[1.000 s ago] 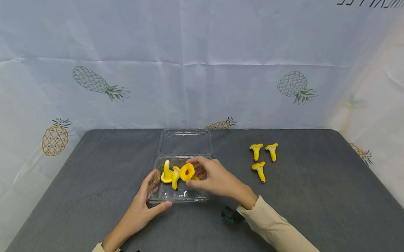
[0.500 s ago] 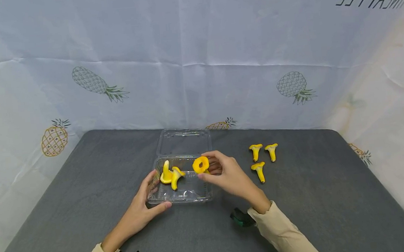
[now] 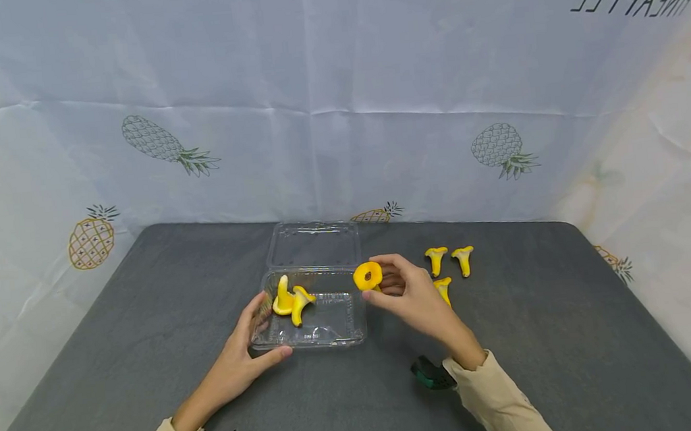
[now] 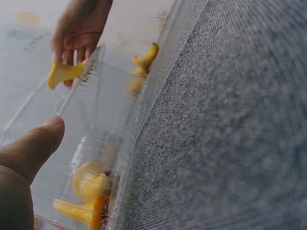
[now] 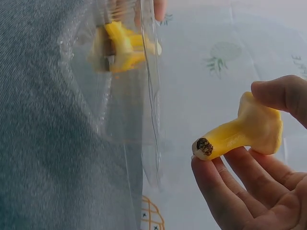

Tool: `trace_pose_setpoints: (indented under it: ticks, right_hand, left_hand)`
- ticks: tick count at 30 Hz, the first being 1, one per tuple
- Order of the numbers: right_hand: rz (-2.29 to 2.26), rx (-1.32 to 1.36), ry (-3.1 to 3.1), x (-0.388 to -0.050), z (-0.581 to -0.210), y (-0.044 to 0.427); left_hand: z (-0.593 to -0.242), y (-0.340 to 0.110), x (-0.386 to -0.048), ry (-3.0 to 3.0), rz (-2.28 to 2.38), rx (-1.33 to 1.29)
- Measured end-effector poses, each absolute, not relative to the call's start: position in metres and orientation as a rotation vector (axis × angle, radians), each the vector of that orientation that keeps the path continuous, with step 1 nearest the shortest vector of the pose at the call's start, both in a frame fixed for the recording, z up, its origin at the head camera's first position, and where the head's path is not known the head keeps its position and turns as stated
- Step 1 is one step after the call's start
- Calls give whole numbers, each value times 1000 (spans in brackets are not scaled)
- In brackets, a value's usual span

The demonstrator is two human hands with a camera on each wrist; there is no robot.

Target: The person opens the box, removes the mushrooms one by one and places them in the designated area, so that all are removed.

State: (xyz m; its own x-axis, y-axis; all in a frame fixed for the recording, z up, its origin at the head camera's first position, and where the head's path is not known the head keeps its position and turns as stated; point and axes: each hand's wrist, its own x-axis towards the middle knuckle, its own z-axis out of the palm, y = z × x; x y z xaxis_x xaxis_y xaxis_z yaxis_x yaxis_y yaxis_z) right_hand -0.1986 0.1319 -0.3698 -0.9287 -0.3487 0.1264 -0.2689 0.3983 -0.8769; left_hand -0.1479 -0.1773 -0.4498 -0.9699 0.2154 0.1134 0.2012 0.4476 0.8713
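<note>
My right hand [image 3: 418, 303] pinches a yellow chanterelle mushroom [image 3: 367, 276] by the cap, in the air just right of a clear plastic clamshell box [image 3: 337, 341]. In the right wrist view its dark-tipped stem [image 5: 223, 139] points away from the thumb. Two more chanterelles lie together in the box's left half: one cap-down [image 3: 281, 298], the other with its stem toward me [image 3: 299, 305]. My left hand [image 3: 235, 366] holds the box's left side, thumb at the front corner, fingers along the left wall. Its fingers are mostly out of the left wrist view.
Several steps right of the box, three chanterelles [image 3: 463, 260] lie on the dark grey table [image 3: 544, 335]; my right hand partly covers the nearest. The box's lid [image 3: 314, 244] lies folded back. A pineapple-print cloth [image 3: 317, 163] hangs behind the table.
My right hand has lifted the chanterelle out from beside the other two and carried it right, past the box's right edge. My left hand has stayed at the box.
</note>
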Motion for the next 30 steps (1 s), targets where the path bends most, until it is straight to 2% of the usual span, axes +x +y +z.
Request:
trace_pose_setpoints:
  ticks: [16, 30]
  right_hand:
    - [-1537, -454, 2692, -203, -372, 158]
    - [-1501, -320, 2709, -204, -359, 184]
  left_hand:
    - [-449, -177, -148, 2665, 1596, 385]
    - [-449, -177, -148, 2673, 1603, 407]
